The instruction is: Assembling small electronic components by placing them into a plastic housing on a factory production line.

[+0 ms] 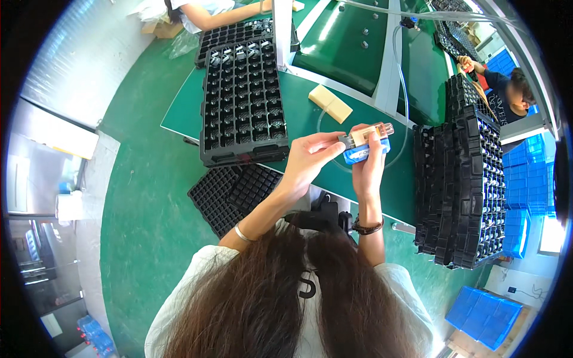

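In front of me, over the green table (185,112), my right hand (371,164) grips a small vape device (362,153) with a blue body, an amber middle and a clear tip pointing right. My right thumb presses along its face. My left hand (309,160) is closed in a pinch at the device's left end, where a small grey piece shows between thumb and fingers. Whether that piece is part of the device I cannot tell. Just beyond my hands lies a pale yellow block (330,104) on the table. To the left stands a stack of black compartment trays (245,113), with small metallic pieces in its far row.
Tall stacked black trays (456,191) stand close on my right. More trays (218,200) lie low by the table's near left edge. A thin clear hose (406,95) loops down beside my right hand. Two co-workers (507,95) are across and to the right; blue crates (528,173) stand behind.
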`<control>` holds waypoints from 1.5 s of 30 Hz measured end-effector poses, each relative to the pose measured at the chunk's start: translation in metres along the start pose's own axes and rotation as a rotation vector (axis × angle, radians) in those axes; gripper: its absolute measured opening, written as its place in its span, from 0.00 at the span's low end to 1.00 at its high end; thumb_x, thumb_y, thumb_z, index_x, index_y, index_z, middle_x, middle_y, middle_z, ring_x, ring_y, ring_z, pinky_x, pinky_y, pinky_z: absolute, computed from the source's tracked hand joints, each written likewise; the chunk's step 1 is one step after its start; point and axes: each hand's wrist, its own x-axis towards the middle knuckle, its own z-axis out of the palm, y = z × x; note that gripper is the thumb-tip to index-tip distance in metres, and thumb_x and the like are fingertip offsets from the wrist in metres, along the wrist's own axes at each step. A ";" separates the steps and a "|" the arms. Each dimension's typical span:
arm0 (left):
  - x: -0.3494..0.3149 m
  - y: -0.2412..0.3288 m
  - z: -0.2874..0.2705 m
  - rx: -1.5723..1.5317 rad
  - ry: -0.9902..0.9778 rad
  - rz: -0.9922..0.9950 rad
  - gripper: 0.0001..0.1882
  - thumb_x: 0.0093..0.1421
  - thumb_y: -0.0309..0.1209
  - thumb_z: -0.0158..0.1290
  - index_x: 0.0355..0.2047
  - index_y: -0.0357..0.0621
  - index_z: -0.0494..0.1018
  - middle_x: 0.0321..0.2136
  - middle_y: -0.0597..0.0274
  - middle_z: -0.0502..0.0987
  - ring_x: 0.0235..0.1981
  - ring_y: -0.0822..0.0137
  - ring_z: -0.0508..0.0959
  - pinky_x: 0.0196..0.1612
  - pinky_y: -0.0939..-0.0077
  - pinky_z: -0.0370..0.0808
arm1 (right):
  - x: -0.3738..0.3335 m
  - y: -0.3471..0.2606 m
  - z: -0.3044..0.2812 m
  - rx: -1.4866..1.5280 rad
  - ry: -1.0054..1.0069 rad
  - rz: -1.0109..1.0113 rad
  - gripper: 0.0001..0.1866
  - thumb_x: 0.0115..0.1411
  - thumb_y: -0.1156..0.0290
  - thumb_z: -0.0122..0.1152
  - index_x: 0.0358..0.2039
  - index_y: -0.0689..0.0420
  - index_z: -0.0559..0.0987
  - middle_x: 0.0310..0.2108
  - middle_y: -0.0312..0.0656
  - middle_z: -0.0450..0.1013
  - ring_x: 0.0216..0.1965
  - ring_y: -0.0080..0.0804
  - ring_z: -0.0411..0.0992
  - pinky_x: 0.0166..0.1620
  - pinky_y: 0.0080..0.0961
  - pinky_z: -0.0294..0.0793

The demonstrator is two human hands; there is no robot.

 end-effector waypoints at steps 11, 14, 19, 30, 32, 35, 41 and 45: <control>0.011 -0.014 -0.027 0.083 0.148 0.096 0.24 0.59 0.33 0.51 0.54 0.39 0.62 0.47 0.56 0.71 0.44 0.69 0.71 0.44 0.77 0.68 | 0.115 0.064 -0.049 -0.706 -0.075 -0.271 0.18 0.52 0.62 0.62 0.34 0.65 0.73 0.29 0.40 0.74 0.30 0.24 0.70 0.37 0.22 0.69; 0.001 -0.004 -0.040 0.097 0.146 0.045 0.19 0.62 0.35 0.46 0.51 0.40 0.65 0.45 0.60 0.72 0.43 0.71 0.71 0.46 0.77 0.67 | 0.139 0.080 -0.048 -0.976 -0.062 -0.221 0.19 0.50 0.61 0.64 0.33 0.64 0.74 0.29 0.45 0.74 0.30 0.31 0.72 0.38 0.25 0.69; -0.007 0.009 -0.054 0.134 0.133 0.094 0.17 0.61 0.33 0.47 0.49 0.42 0.68 0.42 0.62 0.73 0.41 0.73 0.72 0.44 0.79 0.67 | 0.151 0.094 -0.036 -1.068 -0.084 -0.184 0.22 0.46 0.59 0.67 0.35 0.61 0.75 0.31 0.48 0.75 0.33 0.40 0.74 0.37 0.28 0.70; 0.156 0.075 -0.172 0.979 0.273 0.552 0.13 0.54 0.26 0.50 0.41 0.39 0.72 0.35 0.56 0.77 0.36 0.65 0.76 0.43 0.74 0.71 | 0.096 0.061 -0.074 -0.927 -0.080 -0.224 0.39 0.37 0.63 0.74 0.50 0.57 0.66 0.42 0.43 0.65 0.39 0.31 0.64 0.43 0.26 0.68; 0.192 0.072 -0.211 1.262 0.361 0.687 0.15 0.51 0.30 0.52 0.40 0.40 0.72 0.37 0.50 0.76 0.40 0.53 0.75 0.46 0.64 0.70 | 0.086 0.057 -0.077 -0.947 -0.127 -0.150 0.35 0.39 0.67 0.72 0.48 0.57 0.67 0.42 0.42 0.66 0.40 0.31 0.65 0.44 0.26 0.68; 0.224 0.064 -0.234 1.615 0.374 0.741 0.20 0.52 0.31 0.52 0.46 0.43 0.68 0.44 0.52 0.73 0.45 0.53 0.72 0.47 0.62 0.68 | 0.081 0.055 -0.076 -0.956 -0.127 -0.105 0.33 0.40 0.69 0.71 0.47 0.58 0.68 0.41 0.41 0.67 0.40 0.31 0.65 0.44 0.26 0.68; 0.243 0.060 -0.225 1.763 0.285 0.633 0.16 0.54 0.31 0.48 0.43 0.42 0.72 0.46 0.53 0.72 0.46 0.55 0.72 0.50 0.65 0.68 | 0.103 0.053 -0.065 -0.975 -0.173 -0.120 0.32 0.42 0.65 0.69 0.49 0.54 0.68 0.43 0.37 0.68 0.43 0.29 0.65 0.41 0.26 0.66; 0.238 0.062 -0.218 1.713 0.264 0.639 0.12 0.53 0.32 0.51 0.36 0.40 0.76 0.44 0.54 0.73 0.44 0.55 0.73 0.49 0.67 0.68 | 0.125 0.068 -0.050 -0.953 -0.168 -0.255 0.31 0.44 0.66 0.68 0.48 0.58 0.67 0.41 0.42 0.69 0.41 0.34 0.68 0.42 0.29 0.68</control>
